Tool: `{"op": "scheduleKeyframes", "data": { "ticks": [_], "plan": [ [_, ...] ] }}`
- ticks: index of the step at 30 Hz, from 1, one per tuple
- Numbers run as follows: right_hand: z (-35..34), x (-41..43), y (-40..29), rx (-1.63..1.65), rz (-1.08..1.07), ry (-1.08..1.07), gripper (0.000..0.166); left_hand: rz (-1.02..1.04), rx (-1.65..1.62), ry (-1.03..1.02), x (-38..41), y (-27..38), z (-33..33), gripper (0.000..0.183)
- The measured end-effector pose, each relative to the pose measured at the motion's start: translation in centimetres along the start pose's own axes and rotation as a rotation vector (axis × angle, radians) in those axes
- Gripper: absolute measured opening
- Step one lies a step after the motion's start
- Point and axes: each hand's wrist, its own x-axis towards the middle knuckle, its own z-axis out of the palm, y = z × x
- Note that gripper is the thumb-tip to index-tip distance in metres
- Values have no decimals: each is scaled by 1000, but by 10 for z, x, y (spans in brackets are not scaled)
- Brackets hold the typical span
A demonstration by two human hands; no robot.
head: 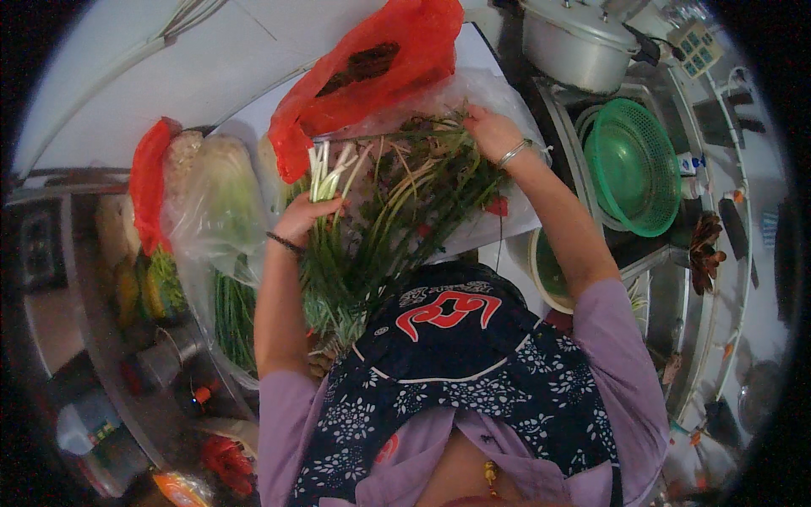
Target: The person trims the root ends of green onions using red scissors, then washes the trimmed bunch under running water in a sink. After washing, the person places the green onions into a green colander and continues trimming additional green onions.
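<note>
My left hand (pixel 312 215) grips a bunch of green onions (pixel 325 184) just below their white ends, which point up and away from me. Their long green leaves hang down toward my apron. At the far right of a heap of loose greens (pixel 405 190), my right hand (pixel 494 133) has its fingertips closed on thin stalks at the heap's edge. The heap lies on clear plastic sheeting (pixel 507 95) over a white surface. Behind it is a red plastic bag (pixel 380 76) with something dark inside.
Left of my left hand lies a napa cabbage in a clear plastic bag (pixel 225 184), beside a smaller red bag (pixel 149 190). At right, a green plastic colander (pixel 633 168) stands by the sink (pixel 570 139), with an aluminium pressure cooker (pixel 573 47) behind.
</note>
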Motion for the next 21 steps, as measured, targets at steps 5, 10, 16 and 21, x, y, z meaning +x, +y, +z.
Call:
{"op": "scheduleKeyframes", "data": {
  "ticks": [5,10,16,21],
  "plan": [
    [-2,-13,-38,-254,-50,-3,15,-55,-69,-10,-2,0,0,25],
    [62,-12,-118,5,-433,-150,21,-79,-24,40,2,8,15,27],
    [74,7,-142,-103,-636,-275,23,6,289,78,8,8,19,26],
    [25,2,-139,141,-677,225,23,36,306,-81,12,-5,21,23]
  ]
}}
